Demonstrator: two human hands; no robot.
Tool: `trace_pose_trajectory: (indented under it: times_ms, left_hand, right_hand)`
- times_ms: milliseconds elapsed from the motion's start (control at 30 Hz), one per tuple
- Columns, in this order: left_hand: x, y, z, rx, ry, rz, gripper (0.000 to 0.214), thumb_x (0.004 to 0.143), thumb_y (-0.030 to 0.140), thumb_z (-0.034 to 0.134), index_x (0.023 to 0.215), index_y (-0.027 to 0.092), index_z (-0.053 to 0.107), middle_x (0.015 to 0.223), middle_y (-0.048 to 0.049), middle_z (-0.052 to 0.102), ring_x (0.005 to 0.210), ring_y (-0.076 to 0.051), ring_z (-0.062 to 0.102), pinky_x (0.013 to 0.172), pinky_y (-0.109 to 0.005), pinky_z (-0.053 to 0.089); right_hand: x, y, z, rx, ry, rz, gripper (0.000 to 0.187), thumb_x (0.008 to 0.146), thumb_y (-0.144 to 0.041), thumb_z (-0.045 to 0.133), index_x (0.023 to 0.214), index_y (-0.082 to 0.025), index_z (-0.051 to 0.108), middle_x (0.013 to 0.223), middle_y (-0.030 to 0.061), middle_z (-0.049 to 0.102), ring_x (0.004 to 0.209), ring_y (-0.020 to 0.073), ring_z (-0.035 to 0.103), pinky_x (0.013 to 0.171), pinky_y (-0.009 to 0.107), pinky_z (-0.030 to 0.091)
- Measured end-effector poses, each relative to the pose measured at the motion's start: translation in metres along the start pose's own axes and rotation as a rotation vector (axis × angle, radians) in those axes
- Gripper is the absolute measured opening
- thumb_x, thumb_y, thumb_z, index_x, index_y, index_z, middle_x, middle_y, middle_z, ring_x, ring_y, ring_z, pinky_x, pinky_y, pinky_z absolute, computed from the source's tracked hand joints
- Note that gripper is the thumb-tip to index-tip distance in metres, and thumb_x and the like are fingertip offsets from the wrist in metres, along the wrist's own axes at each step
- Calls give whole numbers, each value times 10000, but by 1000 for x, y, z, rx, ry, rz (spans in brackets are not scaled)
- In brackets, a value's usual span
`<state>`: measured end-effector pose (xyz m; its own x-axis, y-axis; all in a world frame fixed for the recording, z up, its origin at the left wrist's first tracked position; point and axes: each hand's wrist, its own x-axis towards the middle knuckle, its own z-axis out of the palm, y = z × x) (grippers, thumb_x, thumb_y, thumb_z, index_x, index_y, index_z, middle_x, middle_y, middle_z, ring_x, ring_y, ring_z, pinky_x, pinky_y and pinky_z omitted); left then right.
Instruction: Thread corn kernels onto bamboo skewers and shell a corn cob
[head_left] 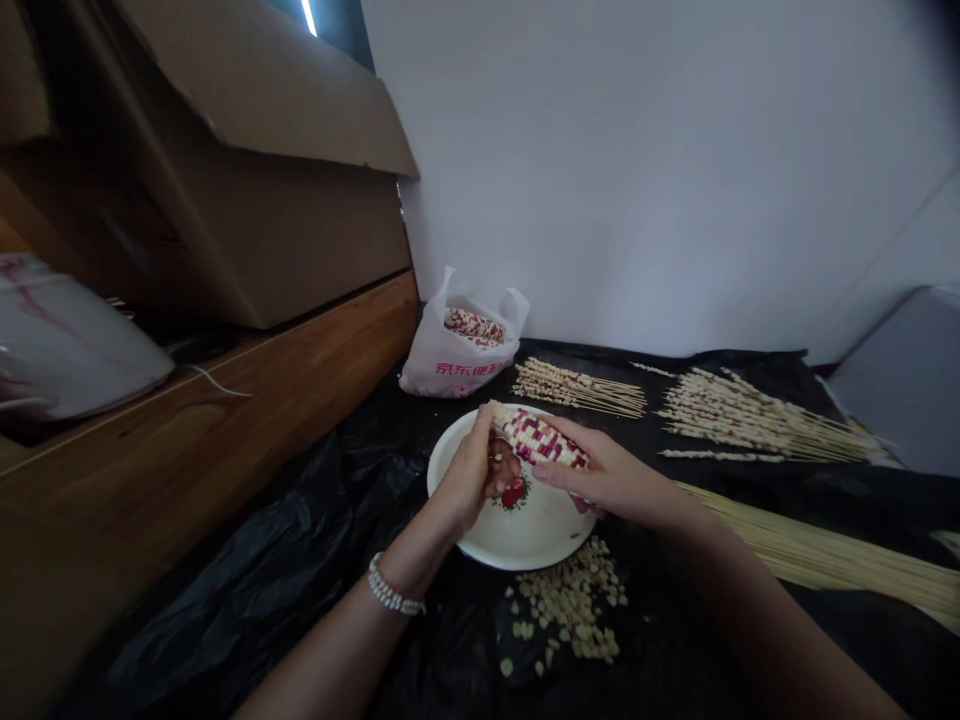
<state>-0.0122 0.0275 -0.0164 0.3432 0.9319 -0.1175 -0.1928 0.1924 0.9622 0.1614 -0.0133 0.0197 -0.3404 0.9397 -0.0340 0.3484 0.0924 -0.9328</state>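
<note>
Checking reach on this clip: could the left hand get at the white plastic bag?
Probably yes: the left hand sits close to the white plastic bag, with only the low rim of the white plate between them. It would likely have to release the red-and-white corn cob first.

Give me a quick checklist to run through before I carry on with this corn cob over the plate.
1. Multicoloured corn cob gripped by left hand and right hand: ok.
2. Cob held above the white plate: ok.
3. Loose kernels inside the plate: not ok, they lie in a pile on the black plastic sheet beside it.
4. Bare bamboo skewers clear of the right forearm: cannot tell.
5. Spare cob in the white plastic bag: ok.
</note>
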Motion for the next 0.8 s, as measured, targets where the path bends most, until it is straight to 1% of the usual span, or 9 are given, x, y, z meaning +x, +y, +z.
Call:
trace_pose_trajectory:
  times_ms: [67,133,300,433,500,567,633,733,800]
  left_hand:
    - [0,2,1,-12,-24,-21,532,846,647,424,657,161,530,521,1,515,356,-48,290,386,-230,126]
    - [0,3,2,15,-43,-15,461,843,585,493,662,161,518,513,16,492,366,-44,294,394,-225,139]
    - [0,1,1,33,-58,0,405,886,462,447,631,156,520,490,12,469,377,-52,302,413,-235,174]
    - [-2,2,0,-9,-111,-21,274,845,307,481,625,153,534,504,18,439,397,-53,309,417,-237,159]
    - [-3,4,-1,-55,-145,-41,297,850,330,473,620,154,538,509,20,422,399,-50,290,419,-238,157]
    - [-3,5,-1,-63,-156,-58,408,882,454,438,619,158,537,503,20,414,394,-47,252,419,-241,147]
    - [-3,5,0,-30,-133,-44,469,872,557,442,629,165,527,507,20,431,393,-46,244,420,-243,143]
    - [-1,1,1,44,-97,16,464,852,573,491,624,169,503,495,25,443,391,-48,270,422,-242,166]
    - [0,-2,1,98,-90,56,475,861,576,474,616,170,500,454,37,418,381,-54,276,424,-243,180]
  right_hand:
    - [1,1,-1,-9,3,1,665,846,-428,651,1442,-268,402,709,-11,588,494,89,501,352,154,416]
    - [1,2,-1,-13,2,5,676,841,-428,658,1445,-268,400,678,-17,578,500,97,506,351,155,416]
    - [0,3,-1,5,-5,20,666,840,-431,657,1435,-261,409,668,-20,576,473,91,494,342,160,402]
    - [-1,2,-4,38,-17,36,644,855,-448,629,1420,-224,418,607,-42,527,443,91,473,332,168,387]
    - [-1,1,-4,50,-22,38,635,851,-446,631,1409,-220,429,595,-47,513,437,95,477,327,172,383]
    - [-1,1,-4,56,-22,38,621,852,-433,630,1404,-229,433,610,-41,526,437,97,483,327,175,382]
    - [0,1,-4,60,-21,40,616,856,-425,624,1408,-234,428,623,-34,537,439,99,486,328,177,384]
    - [0,1,-2,57,-17,43,638,852,-435,628,1419,-236,416,625,-31,538,446,99,485,329,174,383]
    - [0,0,-1,49,-14,42,651,852,-447,626,1428,-243,404,626,-33,537,446,97,479,331,173,382]
